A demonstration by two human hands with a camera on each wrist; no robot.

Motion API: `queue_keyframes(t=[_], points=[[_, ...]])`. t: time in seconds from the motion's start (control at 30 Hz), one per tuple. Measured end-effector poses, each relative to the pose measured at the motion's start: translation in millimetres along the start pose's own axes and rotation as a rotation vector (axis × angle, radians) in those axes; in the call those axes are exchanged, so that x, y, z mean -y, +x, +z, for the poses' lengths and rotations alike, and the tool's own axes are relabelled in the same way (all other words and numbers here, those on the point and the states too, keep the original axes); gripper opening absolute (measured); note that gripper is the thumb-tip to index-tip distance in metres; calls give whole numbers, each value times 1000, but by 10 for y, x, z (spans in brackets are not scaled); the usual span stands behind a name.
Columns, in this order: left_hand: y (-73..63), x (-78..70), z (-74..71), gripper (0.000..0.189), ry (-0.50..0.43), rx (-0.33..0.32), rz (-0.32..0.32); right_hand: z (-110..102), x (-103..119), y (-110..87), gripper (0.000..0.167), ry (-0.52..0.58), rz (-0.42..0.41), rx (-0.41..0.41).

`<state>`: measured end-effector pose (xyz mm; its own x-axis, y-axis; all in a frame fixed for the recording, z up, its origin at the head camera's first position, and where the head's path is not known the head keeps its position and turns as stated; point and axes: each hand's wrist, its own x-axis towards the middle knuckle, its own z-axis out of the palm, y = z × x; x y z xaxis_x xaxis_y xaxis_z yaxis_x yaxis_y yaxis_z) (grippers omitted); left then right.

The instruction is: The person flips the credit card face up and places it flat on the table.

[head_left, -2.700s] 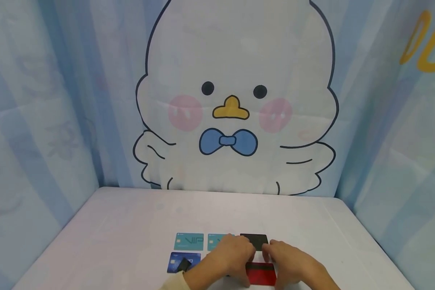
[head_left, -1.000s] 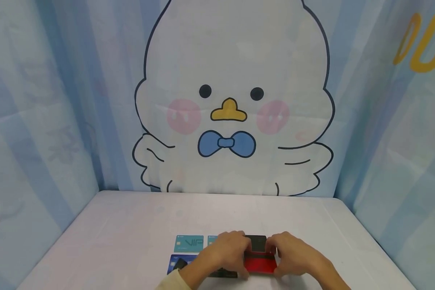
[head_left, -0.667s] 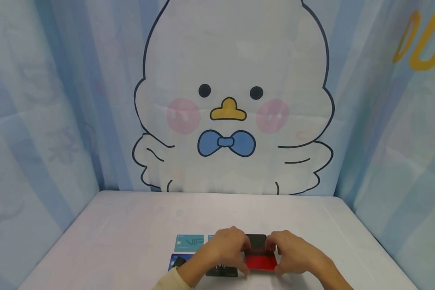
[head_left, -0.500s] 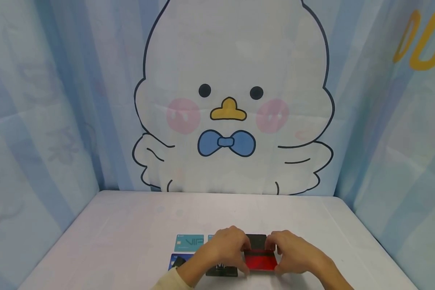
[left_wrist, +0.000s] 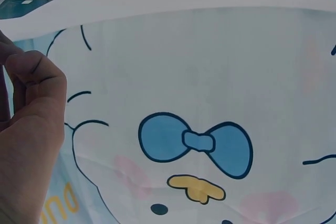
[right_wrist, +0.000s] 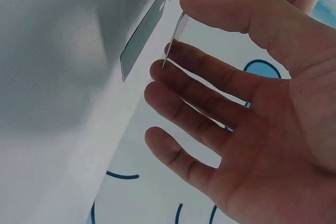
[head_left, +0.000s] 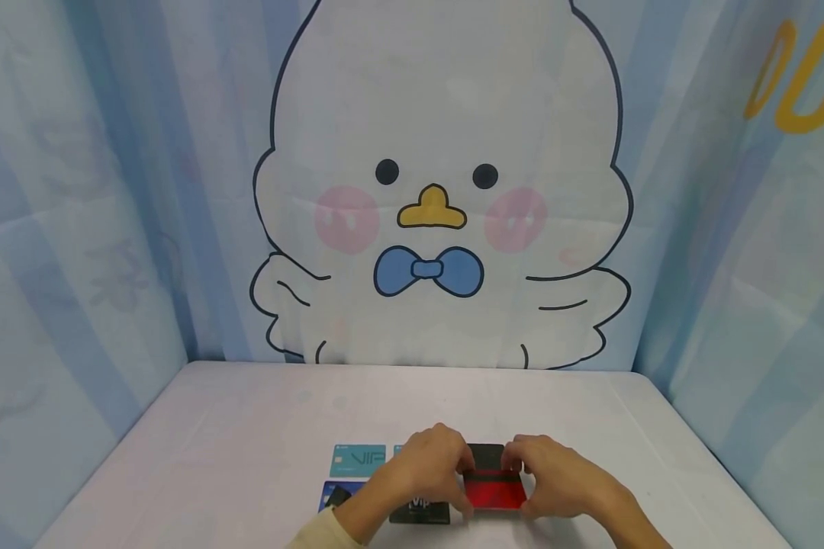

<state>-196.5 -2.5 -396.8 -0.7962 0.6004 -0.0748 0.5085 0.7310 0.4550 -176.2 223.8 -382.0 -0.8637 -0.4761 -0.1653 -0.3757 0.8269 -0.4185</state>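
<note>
A red card (head_left: 494, 494) with a dark stripe is held by its short sides between both hands, just in front of a black card (head_left: 486, 456) in the head view. The left hand (head_left: 434, 467) pinches its left side with thumb and fingertips. On the opposite side the right hand (head_left: 556, 479) grips it; the right wrist view has that card (right_wrist: 176, 32) nearly edge-on between thumb and fingers, raised off the table. Only part of the left hand (left_wrist: 34, 98) enters the left wrist view, where its hold is hidden.
Left of the hands lie a teal VIP card (head_left: 359, 460), a second teal card (head_left: 398, 448) mostly covered, a blue card (head_left: 329, 492) with a dark piece in front, and a black VIP card (head_left: 419, 512). The white table (head_left: 261, 412) ends at a cartoon-printed curtain (head_left: 426, 320).
Both hands have carried the red card away from the viewer, towards the black card. The black VIP card came into view beside the left forearm. In the last half second movement is slight.
</note>
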Motion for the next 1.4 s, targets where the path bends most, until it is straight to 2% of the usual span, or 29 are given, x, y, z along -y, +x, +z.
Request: queue_keyframes(t=[0.53, 0.8, 1.2, 1.4], points=[[8, -25, 29, 36, -29, -56, 31, -1, 7, 0, 40, -29, -60, -29], [-12, -34, 12, 38, -60, -69, 43, 4, 41, 2, 41, -20, -128, -38], [5, -46, 49, 37, -43, -152, 130, 27, 46, 8, 40, -5, -142, -75], [-5, -59, 25, 36, -70, -177, 103, 24, 82, 15, 43, -19, -149, -125]])
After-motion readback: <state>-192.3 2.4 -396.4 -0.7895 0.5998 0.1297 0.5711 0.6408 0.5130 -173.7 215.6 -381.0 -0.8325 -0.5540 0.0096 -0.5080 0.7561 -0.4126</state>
